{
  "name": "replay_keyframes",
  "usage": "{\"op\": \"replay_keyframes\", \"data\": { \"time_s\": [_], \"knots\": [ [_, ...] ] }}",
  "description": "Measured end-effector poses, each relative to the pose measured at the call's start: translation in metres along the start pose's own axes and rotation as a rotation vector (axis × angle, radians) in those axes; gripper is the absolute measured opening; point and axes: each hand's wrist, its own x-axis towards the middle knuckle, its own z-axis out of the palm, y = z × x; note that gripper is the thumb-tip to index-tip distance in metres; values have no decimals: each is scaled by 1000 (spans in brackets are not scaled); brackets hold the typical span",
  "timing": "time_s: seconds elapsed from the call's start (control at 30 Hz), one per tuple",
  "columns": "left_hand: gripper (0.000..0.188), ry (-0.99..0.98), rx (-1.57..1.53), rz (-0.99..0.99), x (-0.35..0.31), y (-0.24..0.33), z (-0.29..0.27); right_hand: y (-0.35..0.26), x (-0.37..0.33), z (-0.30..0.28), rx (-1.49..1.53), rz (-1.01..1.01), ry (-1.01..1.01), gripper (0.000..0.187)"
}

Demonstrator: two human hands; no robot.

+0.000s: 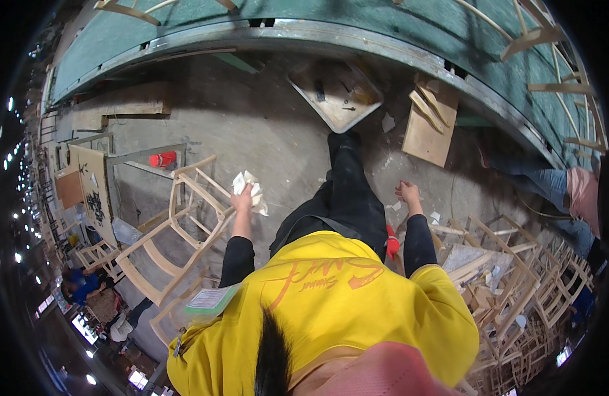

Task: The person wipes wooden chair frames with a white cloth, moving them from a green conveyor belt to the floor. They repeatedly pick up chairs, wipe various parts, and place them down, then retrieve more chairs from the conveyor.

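My left hand [242, 200] is closed round a crumpled white cloth or paper [257, 193], whose folds stick out past the fingers. Close to that hand, on its left, is a bare wooden chair frame [176, 269], tilted in the view. On my other side, my right hand [408, 191] hangs over the floor with its fingers loosely bent and slightly apart. Nothing shows in it. Below the right hand, beside my leg, a red object [392, 241] is partly hidden by my clothing.
A long green-topped bench [357, 23] curves across the front. Before it lie a shallow tray [341, 122] with small tools and a board [431, 140] bearing curved wooden pieces. Stacked chair frames [509, 277] crowd the right, where another person's leg [542, 183] shows. A red container [162, 159] stands left.
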Motion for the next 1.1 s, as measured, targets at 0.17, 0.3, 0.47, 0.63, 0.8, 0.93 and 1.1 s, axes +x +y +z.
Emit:
{"op": "replay_keyframes", "data": {
  "time_s": [0.17, 0.3, 0.47, 0.63, 0.8, 0.93, 1.1],
  "knots": [
    [43, -20, -46, -2, 24, 68, 22, -62, 26, 21, 90, 13, -54, 31],
    [41, -19, -62, 47, 30, 131, 41, -125, 49, 42, 146, -125, -108, 30],
    [44, -44, -211, -35, 56, 159, 58, -223, 46, 49, 131, -309, -139, 30],
    [46, -77, -121, -38, 95, 131, 65, -269, 18, 57, 160, -321, -115, 30],
    [47, -75, -11, -152, 136, 122, 46, -278, -10, 61, 113, -287, -102, 30],
    [48, -39, -21, -121, 177, 116, 27, -285, -13, 60, 86, -291, -45, 30],
    [43, 20, -68, 7, 199, 130, 21, -267, -8, 57, 45, -280, 28, 30]
  ]
}}
